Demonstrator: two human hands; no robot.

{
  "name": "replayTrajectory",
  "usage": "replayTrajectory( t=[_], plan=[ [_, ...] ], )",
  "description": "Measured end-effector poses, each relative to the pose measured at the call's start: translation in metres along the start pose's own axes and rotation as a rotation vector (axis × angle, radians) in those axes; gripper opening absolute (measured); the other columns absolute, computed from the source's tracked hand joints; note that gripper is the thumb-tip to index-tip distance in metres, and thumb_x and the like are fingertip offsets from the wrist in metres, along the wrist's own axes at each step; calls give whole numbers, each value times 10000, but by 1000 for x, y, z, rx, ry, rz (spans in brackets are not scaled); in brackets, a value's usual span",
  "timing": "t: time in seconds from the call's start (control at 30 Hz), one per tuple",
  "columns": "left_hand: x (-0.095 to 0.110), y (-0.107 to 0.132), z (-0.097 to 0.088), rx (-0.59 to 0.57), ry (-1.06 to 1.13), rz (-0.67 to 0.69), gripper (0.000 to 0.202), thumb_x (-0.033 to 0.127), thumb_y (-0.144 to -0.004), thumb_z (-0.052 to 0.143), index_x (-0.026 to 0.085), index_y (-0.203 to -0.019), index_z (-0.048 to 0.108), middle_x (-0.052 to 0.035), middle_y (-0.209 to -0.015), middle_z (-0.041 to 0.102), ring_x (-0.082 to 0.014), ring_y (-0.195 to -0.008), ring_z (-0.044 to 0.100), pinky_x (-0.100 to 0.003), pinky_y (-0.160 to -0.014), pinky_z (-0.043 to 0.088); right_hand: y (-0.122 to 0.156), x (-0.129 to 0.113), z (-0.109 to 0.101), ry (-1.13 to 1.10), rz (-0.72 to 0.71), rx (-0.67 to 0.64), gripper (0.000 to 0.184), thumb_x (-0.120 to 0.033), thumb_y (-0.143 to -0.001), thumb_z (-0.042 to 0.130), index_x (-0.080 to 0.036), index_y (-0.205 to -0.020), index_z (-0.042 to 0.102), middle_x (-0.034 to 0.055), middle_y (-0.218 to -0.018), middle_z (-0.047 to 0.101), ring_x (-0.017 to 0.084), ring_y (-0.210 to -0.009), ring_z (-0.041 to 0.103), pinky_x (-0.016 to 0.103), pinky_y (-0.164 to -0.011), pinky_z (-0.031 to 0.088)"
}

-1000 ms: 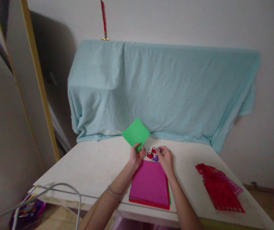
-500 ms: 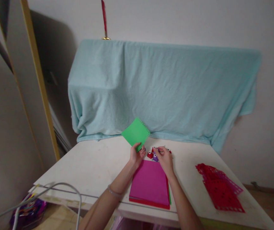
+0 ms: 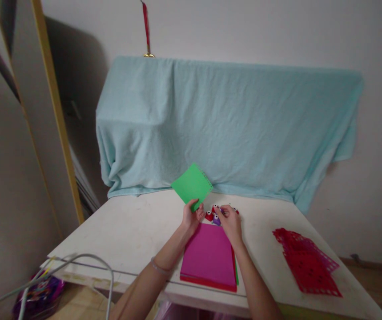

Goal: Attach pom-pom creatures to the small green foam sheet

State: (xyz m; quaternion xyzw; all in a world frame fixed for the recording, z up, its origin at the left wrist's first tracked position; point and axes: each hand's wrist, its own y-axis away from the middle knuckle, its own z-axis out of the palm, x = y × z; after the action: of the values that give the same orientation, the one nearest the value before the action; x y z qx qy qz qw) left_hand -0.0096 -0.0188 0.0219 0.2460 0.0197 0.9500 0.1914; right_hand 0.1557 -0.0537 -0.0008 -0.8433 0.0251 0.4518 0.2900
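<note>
My left hand (image 3: 191, 217) pinches the lower corner of a green paper square (image 3: 191, 185) and holds it tilted above the white table (image 3: 127, 231); one edge of the sheet has a row of small holes. My right hand (image 3: 230, 221) rests on a cluster of small red and purple paper punches (image 3: 211, 216), with its fingertips closed on one of them. Just in front of both hands lies a stack of coloured paper (image 3: 208, 255) with a magenta sheet on top and red and green edges beneath.
A pile of punched red and magenta sheets (image 3: 306, 262) lies at the table's right. A light blue cloth (image 3: 231, 129) drapes something bulky at the back. Grey cables (image 3: 77, 264) loop over the near left edge, above a purple bundle (image 3: 39, 295) on the floor.
The green square has risen slightly and shifted right. My right hand has stayed on the punches, with only its fingers moving a little.
</note>
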Motion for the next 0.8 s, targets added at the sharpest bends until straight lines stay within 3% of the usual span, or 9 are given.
replayTrajectory(
  t=[0.8],
  plan=[
    [-1,-3,-3,-6,61,-2,155,228,-838,549,145,-731,472,11,-585,469,-71,-450,409,-201,-446,412,0,3,3,-15,18,-58,337,-475,-804,631,-170,-941,670,72,-870,703,203,-709,636,307,-682,473]
  ],
)
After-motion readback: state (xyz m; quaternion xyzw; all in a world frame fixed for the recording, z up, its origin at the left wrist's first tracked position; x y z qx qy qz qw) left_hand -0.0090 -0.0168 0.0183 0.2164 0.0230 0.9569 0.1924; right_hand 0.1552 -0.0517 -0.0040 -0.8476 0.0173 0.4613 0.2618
